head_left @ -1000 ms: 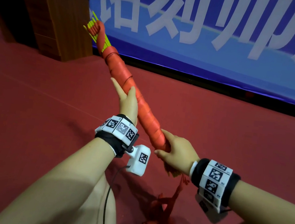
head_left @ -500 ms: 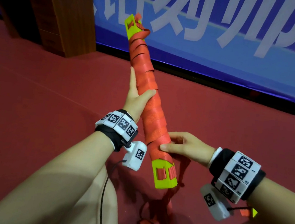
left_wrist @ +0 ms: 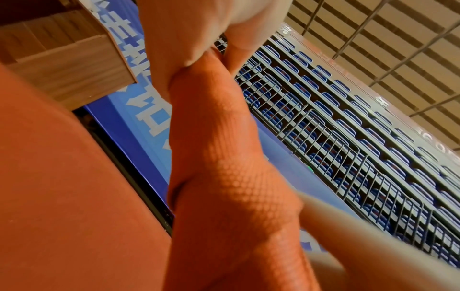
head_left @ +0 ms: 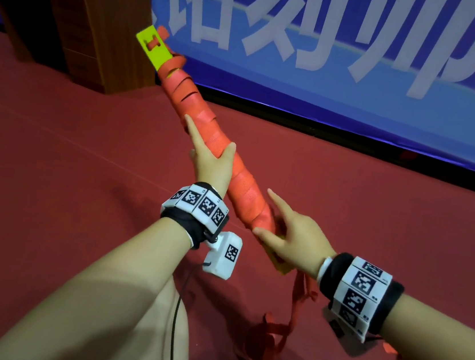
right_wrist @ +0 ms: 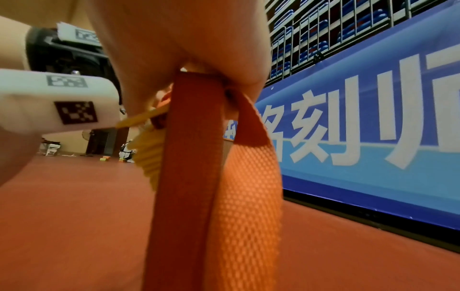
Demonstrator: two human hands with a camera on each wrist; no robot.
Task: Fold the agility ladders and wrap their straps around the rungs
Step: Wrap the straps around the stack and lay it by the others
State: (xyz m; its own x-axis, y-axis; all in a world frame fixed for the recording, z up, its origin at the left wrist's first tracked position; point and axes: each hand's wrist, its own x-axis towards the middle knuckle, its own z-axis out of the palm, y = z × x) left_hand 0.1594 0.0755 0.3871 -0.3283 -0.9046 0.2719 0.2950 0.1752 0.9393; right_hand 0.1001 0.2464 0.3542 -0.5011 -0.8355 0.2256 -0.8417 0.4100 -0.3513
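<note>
The folded ladder bundle [head_left: 220, 160] is held in the air over the red floor [head_left: 50, 186], slanting from its near end at about 5 o'clock up to its far end at 11 o'clock, where the yellow rungs [head_left: 153, 48] stick out bare. Most of its length is already wound in orange strap [head_left: 243, 192], turn beside turn, though the coils near the far end sit looser and gappy. The left hand [head_left: 212, 165] grips the middle of the bundle, thumb and fingers curled round it with the forefinger laid straight along it. The right hand [head_left: 294, 240] is at the near end, its fingers closed on the strap and rung ends there while forefinger and thumb stick out straight. A loose tail of strap [head_left: 277, 334] hangs from that hand at 6 o'clock down to a heap on the floor, so the winding looks largely done, with the tail left to wrap and fasten; whether other ladders wait cannot be told
</note>
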